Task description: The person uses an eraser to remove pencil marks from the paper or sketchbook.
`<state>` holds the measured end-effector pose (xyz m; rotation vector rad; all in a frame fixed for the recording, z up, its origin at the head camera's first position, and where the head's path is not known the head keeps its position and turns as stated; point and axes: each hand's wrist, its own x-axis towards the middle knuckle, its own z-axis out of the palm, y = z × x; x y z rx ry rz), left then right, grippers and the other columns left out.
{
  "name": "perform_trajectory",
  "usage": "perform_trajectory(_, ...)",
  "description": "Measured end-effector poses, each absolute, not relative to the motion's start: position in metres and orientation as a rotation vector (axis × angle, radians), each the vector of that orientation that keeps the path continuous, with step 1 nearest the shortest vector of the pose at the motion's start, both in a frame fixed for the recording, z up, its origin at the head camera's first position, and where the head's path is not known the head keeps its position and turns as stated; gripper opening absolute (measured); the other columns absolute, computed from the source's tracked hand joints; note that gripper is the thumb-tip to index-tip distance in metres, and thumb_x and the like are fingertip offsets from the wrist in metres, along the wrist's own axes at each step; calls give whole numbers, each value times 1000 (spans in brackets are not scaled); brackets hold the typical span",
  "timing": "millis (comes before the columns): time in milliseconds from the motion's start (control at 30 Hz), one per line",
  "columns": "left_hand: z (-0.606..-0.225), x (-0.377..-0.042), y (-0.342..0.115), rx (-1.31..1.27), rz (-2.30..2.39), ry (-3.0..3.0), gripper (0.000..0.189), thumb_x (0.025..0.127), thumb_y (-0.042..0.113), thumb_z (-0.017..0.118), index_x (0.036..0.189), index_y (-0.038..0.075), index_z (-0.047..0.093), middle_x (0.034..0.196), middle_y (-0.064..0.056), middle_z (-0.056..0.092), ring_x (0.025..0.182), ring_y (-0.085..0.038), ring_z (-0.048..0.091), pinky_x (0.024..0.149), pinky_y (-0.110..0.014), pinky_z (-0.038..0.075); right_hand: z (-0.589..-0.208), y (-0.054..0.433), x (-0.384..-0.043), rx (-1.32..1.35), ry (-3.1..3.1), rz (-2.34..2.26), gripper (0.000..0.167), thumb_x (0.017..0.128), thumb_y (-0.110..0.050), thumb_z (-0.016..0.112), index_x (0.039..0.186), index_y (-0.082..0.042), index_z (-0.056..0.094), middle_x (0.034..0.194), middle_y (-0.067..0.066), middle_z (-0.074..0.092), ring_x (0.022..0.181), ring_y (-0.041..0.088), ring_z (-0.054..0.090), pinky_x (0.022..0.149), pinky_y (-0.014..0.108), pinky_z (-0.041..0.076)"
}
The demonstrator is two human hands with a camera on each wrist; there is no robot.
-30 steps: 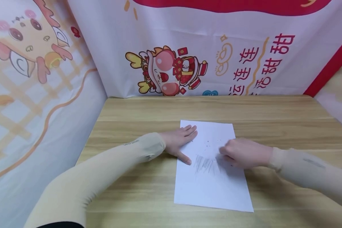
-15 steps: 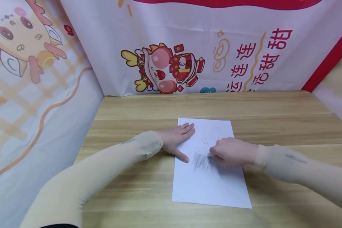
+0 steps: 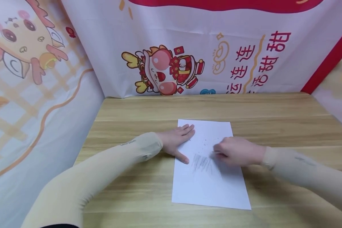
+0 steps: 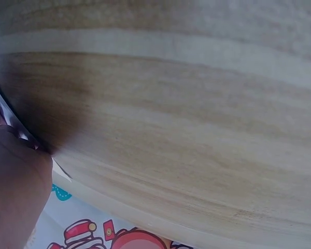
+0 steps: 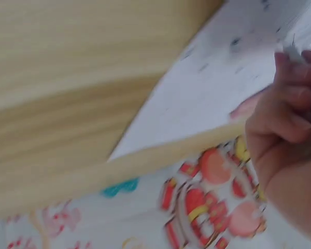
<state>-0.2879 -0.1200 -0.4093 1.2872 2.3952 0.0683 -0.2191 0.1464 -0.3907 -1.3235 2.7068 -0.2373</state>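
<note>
A white sheet of paper (image 3: 208,193) lies on the table with a patch of grey pencil strokes (image 3: 200,163) near its middle. My left hand (image 3: 176,142) rests on the sheet's left edge with fingers spread; the left wrist view catches just part of that hand (image 4: 15,176). On the right side of the paper, my right hand (image 3: 236,152) is curled and slightly blurred beside the strokes. In the right wrist view its fingers pinch a small whitish eraser (image 5: 294,53), mostly hidden by the fingers. Dark crumbs (image 5: 235,43) dot the paper.
The wood-grain table (image 3: 131,199) extends around the sheet. A printed white cloth (image 3: 188,31) hangs along its back edge, and another patterned cloth (image 3: 31,110) hangs at the left side.
My right hand has shifted left over the paper, then slightly back to the right beside the strokes. The left hand stays in place on the sheet. The head view has shifted slightly.
</note>
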Motion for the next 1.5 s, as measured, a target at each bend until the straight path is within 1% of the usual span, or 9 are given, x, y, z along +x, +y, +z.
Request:
perform_trajectory(133, -411, -289, -122, 1308, 72, 2396, 119, 79, 74, 61, 157, 5, 4, 163, -11, -8, 148, -27, -9, 117, -36, 3, -405, 110, -225, -1408, 2786, -239, 21, 92, -19, 65, 74, -17, 56, 58, -12, 45, 51, 5, 45, 48, 27, 44)
perform_trajectory(300, -413, -290, -123, 1303, 101, 2396, 119, 80, 73, 62, 158, 5, 4, 163, -11, -8, 148, -26, -8, 117, -36, 3, -416, 95, -224, -1441, 2855, -191, 26, 91, -20, 62, 69, -18, 49, 54, -11, 39, 47, 7, 40, 44, 28, 41)
perform_trajectory(500, -408, -289, -122, 1288, 89, 2398, 119, 79, 74, 62, 158, 6, 4, 163, -10, -8, 148, -26, -9, 117, -35, 3, -407, 133, -216, -1391, 2759, -183, 22, 89, -18, 65, 71, -19, 53, 55, -13, 39, 47, 5, 38, 44, 25, 36)
perform_trajectory(733, -410, -288, -122, 1252, 61, 2391, 122, 75, 79, 59, 158, 10, 2, 163, -6, -10, 147, -22, -11, 117, -34, 2, -398, 180, -202, -1349, 2726, -105, 29, 90, -14, 66, 69, -23, 47, 58, -13, 33, 50, 3, 31, 42, 23, 29)
perform_trajectory(867, -411, -289, -121, 1269, 54, 2393, 122, 76, 79, 58, 158, 9, 2, 163, -7, -11, 147, -23, -11, 117, -34, 1, -391, 165, -205, -1447, 2800, -21, 21, 89, -11, 71, 74, -16, 56, 61, -9, 46, 52, 8, 44, 44, 26, 41)
perform_trajectory(967, -411, -289, -122, 1291, 51, 2403, 121, 78, 78, 58, 158, 7, 2, 163, -9, -10, 148, -25, -10, 117, -35, 2, -389, 135, -213, -1474, 2817, -8, 11, 90, -12, 72, 85, -10, 62, 69, -3, 58, 59, 14, 57, 54, 32, 52)
perform_trajectory(1200, -415, -291, -126, 1311, 85, 2388, 120, 79, 75, 60, 158, 6, 3, 163, -10, -9, 148, -26, -10, 117, -36, 2, -398, 87, -233, -1272, 2721, -129, 9, 98, -12, 60, 91, -7, 62, 72, 0, 59, 67, 16, 61, 68, 40, 56)
perform_trajectory(1333, -414, -292, -124, 1305, 96, 2395, 121, 78, 77, 59, 158, 7, 3, 163, -8, -10, 148, -24, -10, 117, -35, 1, -396, 100, -225, -1176, 2655, -138, 6, 96, -10, 60, 91, -8, 63, 71, -2, 59, 63, 13, 57, 66, 37, 54)
perform_trajectory(1500, -412, -290, -122, 1258, 70, 2392, 123, 75, 82, 56, 158, 11, 1, 163, -4, -12, 147, -20, -12, 116, -33, 1, -392, 127, -212, -1210, 2631, -144, 12, 91, -4, 65, 82, -12, 63, 65, -7, 53, 55, 9, 47, 54, 30, 46)
